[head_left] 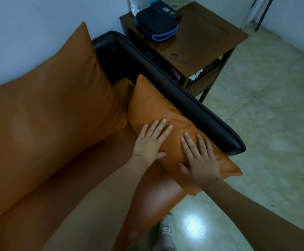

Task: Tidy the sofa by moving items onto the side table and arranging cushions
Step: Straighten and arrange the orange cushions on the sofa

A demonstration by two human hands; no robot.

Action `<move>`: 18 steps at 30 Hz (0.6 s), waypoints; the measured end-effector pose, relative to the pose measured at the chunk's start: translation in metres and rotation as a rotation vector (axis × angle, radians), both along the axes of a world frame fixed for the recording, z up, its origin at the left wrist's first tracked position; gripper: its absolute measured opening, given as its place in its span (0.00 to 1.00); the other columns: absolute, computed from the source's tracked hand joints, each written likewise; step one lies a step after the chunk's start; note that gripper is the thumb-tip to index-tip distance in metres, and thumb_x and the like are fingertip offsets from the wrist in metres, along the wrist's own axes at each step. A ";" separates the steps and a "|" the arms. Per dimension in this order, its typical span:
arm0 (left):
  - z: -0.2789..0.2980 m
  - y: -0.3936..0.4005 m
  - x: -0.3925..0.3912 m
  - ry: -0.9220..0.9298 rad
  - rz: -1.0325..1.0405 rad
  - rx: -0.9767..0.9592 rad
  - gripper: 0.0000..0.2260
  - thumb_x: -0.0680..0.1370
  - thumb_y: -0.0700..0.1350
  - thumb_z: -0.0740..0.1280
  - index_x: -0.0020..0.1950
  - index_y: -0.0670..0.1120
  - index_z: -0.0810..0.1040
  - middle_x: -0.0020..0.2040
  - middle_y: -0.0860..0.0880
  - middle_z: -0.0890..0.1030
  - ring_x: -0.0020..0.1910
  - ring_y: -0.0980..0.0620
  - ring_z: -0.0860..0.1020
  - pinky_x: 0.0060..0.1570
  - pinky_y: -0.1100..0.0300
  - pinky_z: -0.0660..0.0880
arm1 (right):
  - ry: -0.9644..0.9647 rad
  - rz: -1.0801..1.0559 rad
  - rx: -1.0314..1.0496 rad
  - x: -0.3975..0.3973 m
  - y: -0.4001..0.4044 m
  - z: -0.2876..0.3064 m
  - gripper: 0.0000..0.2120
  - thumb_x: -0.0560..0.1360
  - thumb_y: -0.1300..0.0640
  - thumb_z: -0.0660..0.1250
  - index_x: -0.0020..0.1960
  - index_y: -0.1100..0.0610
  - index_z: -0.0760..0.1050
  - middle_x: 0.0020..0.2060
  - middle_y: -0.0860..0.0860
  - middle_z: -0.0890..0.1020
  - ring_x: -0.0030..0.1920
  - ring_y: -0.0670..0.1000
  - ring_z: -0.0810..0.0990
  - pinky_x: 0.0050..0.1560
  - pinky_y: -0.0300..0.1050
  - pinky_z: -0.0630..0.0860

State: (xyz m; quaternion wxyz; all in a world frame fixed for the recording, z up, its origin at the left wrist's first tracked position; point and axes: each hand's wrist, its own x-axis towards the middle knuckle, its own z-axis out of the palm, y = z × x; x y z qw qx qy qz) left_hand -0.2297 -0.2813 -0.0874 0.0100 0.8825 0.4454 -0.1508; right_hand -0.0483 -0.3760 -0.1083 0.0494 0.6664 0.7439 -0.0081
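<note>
Leftmost, a large back cushion [48, 113] leans against the wall above the orange seat [86, 187]. Centre: the left hand [150, 142] lies flat on the small cushion [158, 113], fingers straight and slightly spread, thumb out along the cushion's lower edge. Just beside it, the right hand [200, 161] also presses palm-down on the same cushion, fingers extended and fanned apart; neither hand grips or pinches. The small cushion stands on edge on the seat, leaning against the black armrest [174, 84], one corner overhanging the seat front. Right of the armrest, the side table [207, 38] carries a dark pouch [156, 24] with blue trim, and a clear bottle [136, 4] behind it.
</note>
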 end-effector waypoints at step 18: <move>0.045 -0.165 -0.262 -0.066 0.444 0.082 0.31 0.81 0.61 0.50 0.78 0.53 0.37 0.79 0.49 0.42 0.78 0.50 0.44 0.75 0.50 0.39 | -0.008 0.341 -0.019 -0.214 -0.068 0.053 0.27 0.79 0.44 0.48 0.72 0.54 0.67 0.73 0.53 0.67 0.71 0.55 0.67 0.69 0.59 0.65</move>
